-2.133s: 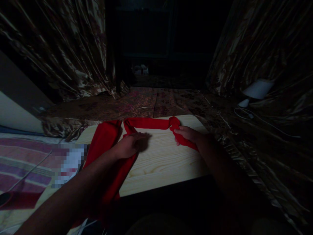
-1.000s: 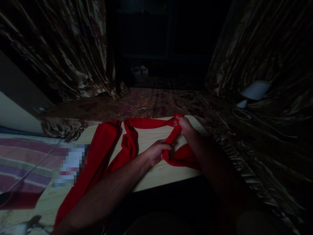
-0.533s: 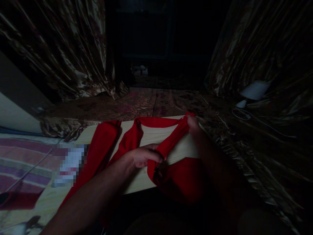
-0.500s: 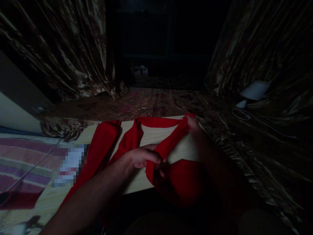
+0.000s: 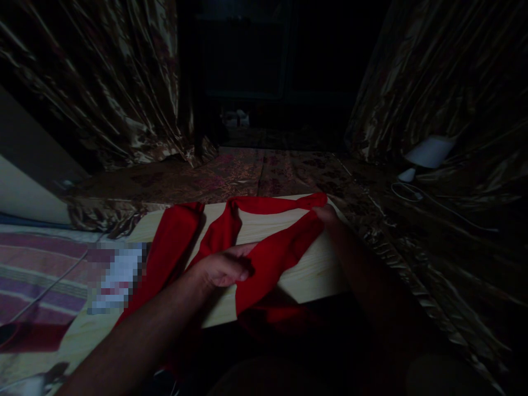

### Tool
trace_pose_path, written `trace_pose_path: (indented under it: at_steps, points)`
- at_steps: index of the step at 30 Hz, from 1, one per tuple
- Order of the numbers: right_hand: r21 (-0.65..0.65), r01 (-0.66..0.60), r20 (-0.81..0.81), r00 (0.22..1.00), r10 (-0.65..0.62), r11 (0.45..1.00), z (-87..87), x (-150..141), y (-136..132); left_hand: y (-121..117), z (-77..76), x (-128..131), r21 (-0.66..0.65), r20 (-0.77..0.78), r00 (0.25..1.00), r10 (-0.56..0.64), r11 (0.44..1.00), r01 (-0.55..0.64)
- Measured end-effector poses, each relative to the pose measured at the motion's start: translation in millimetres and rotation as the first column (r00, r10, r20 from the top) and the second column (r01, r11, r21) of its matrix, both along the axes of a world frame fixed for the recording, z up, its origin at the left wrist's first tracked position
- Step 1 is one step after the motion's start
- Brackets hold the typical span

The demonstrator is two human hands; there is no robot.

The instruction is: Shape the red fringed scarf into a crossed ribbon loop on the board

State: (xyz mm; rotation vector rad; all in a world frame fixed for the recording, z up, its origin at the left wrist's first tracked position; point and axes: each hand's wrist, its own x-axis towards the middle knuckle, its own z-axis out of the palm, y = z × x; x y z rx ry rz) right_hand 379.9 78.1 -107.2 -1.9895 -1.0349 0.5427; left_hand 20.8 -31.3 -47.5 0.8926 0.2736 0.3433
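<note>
A long red cloth [image 5: 268, 256] lies in folds across a pale wooden board [image 5: 305, 275] in dim light. My left hand [image 5: 223, 268] grips the near part of the cloth at the middle of the board, fingers curled over its edge. My right hand [image 5: 325, 213] pinches the cloth at the board's far right corner. Between the two hands the cloth runs in a taut slanted band. Its lower end hangs over the board's near edge into the dark.
Shiny brown patterned fabric [image 5: 103, 93] hangs on both sides and covers the surface behind the board. A striped pink textile [image 5: 37, 275] lies at the left. A white device with a cable [image 5: 429, 154] sits at the right. A blurred patch [image 5: 117, 278] sits left of the cloth.
My left hand went from the cloth's left part to its right end and pulled it toward me. The bunched knot at the right has been drawn out into a flatter band.
</note>
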Motion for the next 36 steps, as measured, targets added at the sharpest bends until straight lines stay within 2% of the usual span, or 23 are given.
trace_pose_path:
  at_steps: [3, 8, 10, 12, 14, 15, 16, 18, 20, 21, 23, 24, 26, 27, 28, 29, 31, 32, 34, 36]
  points:
    - [-0.101, 0.001, 0.018, 1.0, 0.001, 0.995, 0.8, 1, 0, -1, 4.1, 2, 0.008, -0.095, 0.995, 0.014, 1.0, -0.013]
    - [-0.155, -0.01, 0.192, 0.981, 0.04, 0.988, 3.0, -2, -6, 2, 5.1, 9, 0.083, -0.2, 0.966, 0.164, 0.985, -0.15]
    - [-0.115, 0.01, 0.255, 0.967, 0.019, 0.993, 6.3, -7, -10, 3, 2.6, 12, 0.129, -0.274, 0.942, 0.195, 0.978, -0.165]
    - [-0.015, 0.006, 0.344, 0.939, -0.001, 1.0, 11.5, -17, -15, 6, -0.3, 14, 0.222, -0.338, 0.912, 0.232, 0.961, -0.162]
    - [0.101, -0.151, 0.393, 0.914, 0.1, 0.983, 17.3, -33, -21, 11, -2.8, 14, 0.379, -0.412, 0.864, 0.289, 0.917, -0.126]
    - [0.145, -0.287, 0.388, 0.897, 0.213, 0.947, 19.9, -43, -25, 14, -3.7, 14, 0.478, -0.458, 0.827, 0.325, 0.875, -0.079]
    - [0.164, -0.446, 0.351, 0.86, 0.371, 0.88, 22.0, -55, -30, 17, -4.5, 14, 0.582, -0.508, 0.779, 0.367, 0.813, -0.004]
    - [0.186, -0.672, 0.263, 0.737, 0.623, 0.716, 24.3, -80, -42, 24, -6.1, 11, 0.745, -0.591, 0.65, 0.477, 0.633, 0.212]
    - [0.144, -0.825, 0.172, 0.565, 0.807, 0.547, 24.3, -105, -56, 31, -8.3, 7, 0.8, -0.6, 0.542, 0.588, 0.453, 0.394]
    - [0.106, -0.885, 0.168, 0.465, 0.869, 0.453, 23.7, -116, -62, 35, -9.7, 3, 0.81, -0.582, 0.509, 0.634, 0.393, 0.436]
    - [0.028, -0.956, 0.226, 0.289, 0.93, 0.291, 21.5, -134, -74, 43, -12.6, -7, 0.833, -0.522, 0.455, 0.722, 0.315, 0.455]
    - [-0.014, -0.969, 0.266, 0.233, 0.935, 0.246, 20.3, -141, -79, 46, -13.9, -13, 0.846, -0.479, 0.418, 0.772, 0.28, 0.453]
    - [-0.085, -0.969, 0.338, 0.191, 0.922, 0.232, 17.6, -151, -85, 50, -15.4, -28, 0.841, -0.399, 0.292, 0.869, 0.22, 0.494]
    - [-0.113, -0.962, 0.365, 0.192, 0.911, 0.248, 16.3, -155, -87, 50, -15.9, -35, 0.822, -0.385, 0.215, 0.897, 0.228, 0.522]
    - [-0.136, -0.954, 0.391, 0.197, 0.899, 0.268, 15.1, -158, -88, 48, -16.2, -42, 0.794, -0.4, 0.143, 0.905, 0.265, 0.546]
    - [-0.151, -0.947, 0.418, 0.198, 0.887, 0.283, 14.0, -160, -88, 45, -16.7, -48, 0.762, -0.436, 0.083, 0.896, 0.318, 0.564]
    - [-0.173, -0.938, 0.477, 0.187, 0.859, 0.3, 12.5, -165, -87, 35, -18.8, -55, 0.69, -0.517, 0.012, 0.856, 0.409, 0.597]
    - [-0.186, -0.932, 0.512, 0.178, 0.84, 0.311, 12.3, -167, -87, 30, -20.5, -57, 0.669, -0.533, -0.005, 0.846, 0.425, 0.61]
    - [-0.219, -0.911, 0.584, 0.165, 0.795, 0.35, 13.1, -173, -86, 24, -23.9, -58, 0.672, -0.532, 0.005, 0.847, 0.418, 0.611]
    - [-0.259, -0.877, 0.644, 0.156, 0.749, 0.405, 15.0, -180, -87, 24, -25.1, -59, 0.745, -0.524, 0.054, 0.85, 0.426, 0.513]
